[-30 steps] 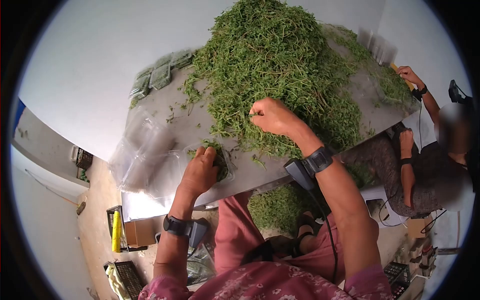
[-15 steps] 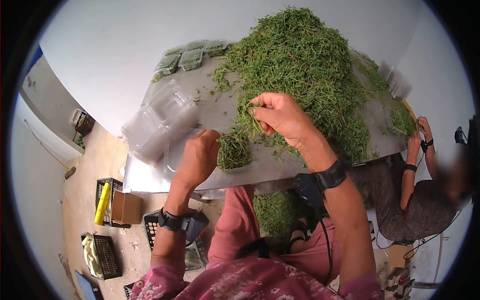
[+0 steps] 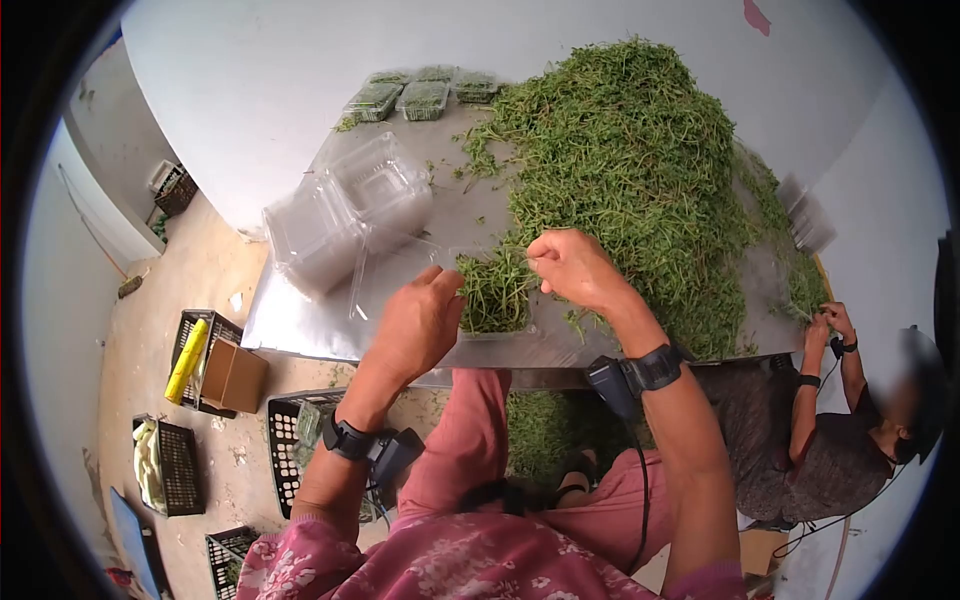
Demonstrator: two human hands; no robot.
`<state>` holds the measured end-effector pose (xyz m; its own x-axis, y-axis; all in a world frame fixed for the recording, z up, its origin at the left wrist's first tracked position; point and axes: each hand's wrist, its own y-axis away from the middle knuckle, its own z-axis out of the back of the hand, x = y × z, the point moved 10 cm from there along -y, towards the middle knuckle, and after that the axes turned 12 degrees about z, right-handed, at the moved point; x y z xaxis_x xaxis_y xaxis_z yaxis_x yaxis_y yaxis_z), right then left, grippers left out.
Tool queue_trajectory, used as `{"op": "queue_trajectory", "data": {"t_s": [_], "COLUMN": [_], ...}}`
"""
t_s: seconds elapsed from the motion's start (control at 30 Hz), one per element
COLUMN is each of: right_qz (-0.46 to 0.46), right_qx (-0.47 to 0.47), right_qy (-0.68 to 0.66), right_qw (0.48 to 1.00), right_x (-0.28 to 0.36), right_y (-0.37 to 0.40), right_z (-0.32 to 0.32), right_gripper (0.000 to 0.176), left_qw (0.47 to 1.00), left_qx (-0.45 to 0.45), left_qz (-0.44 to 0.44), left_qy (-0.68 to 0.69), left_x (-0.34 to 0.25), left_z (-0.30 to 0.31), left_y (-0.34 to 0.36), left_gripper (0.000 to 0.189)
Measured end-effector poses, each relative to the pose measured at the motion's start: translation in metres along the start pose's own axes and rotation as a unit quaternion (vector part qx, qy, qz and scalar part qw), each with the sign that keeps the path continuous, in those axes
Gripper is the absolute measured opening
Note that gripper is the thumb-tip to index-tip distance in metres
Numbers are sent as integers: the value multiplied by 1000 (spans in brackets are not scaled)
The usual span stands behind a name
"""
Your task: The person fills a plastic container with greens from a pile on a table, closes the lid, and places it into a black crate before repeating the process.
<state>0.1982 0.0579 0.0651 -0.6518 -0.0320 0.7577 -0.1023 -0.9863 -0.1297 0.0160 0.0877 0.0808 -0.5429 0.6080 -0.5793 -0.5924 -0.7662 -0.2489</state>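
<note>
The left hand (image 3: pixel 418 318) was at the left side of a clear box (image 3: pixel 532 315) filled with loose greens (image 3: pixel 490 293), near the front edge of the table (image 3: pixel 300 335). Its fingers were bent toward the greens, but their tips were partly hidden, so whether they were clamped on anything could not be told. The right hand (image 3: pixel 580 268) was at the box's upper right, thumb and fingers drawn together beside the greens; any sprig between them was too small to make out.

A large heap (image 3: pixel 630 190) of the same greens rose behind the right hand. To the left of the filled box lay stacked empty boxes (image 3: pixel 320 240), their clear plastic catching the light. Farther back, near the wall, stood several small filled boxes (image 3: pixel 422 98). At the far right, a co-worker (image 3: pixel 830 440) sat with both hands close together by the table's edge. Black crates (image 3: pixel 180 465) stood on the floor at the left.
</note>
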Motion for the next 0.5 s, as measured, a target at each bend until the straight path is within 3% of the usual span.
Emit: {"op": "queue_trajectory", "data": {"t_s": [0.07, 0.17, 0.27, 0.37, 0.5], "right_qz": [13, -10, -49, -60, -49], "right_qx": [-3, 22, 47, 53, 52], "right_qy": [23, 55, 43, -59, -68], "right_qw": [1000, 998, 997, 995, 995], "right_x": [-12, -26, -36, -32, -29], "right_y": [-1, 1, 4, 10, 13], "right_z": [2, 2, -3, -10, -4], "right_gripper": [22, 22, 23, 24, 25], "left_qw": [1000, 995, 990, 988, 981], "left_qx": [11, -2, 49, 79, 105], "left_qz": [3, -102, -130, -107, -123], "left_qy": [-18, -13, -28, -77, -109], "left_x": [-9, -36, -45, -33, -29], "left_z": [-7, -17, -45, -73, -83], "left_y": [-3, -3, -6, -14, -13], "left_gripper": [25, 36, 43, 45, 34]}}
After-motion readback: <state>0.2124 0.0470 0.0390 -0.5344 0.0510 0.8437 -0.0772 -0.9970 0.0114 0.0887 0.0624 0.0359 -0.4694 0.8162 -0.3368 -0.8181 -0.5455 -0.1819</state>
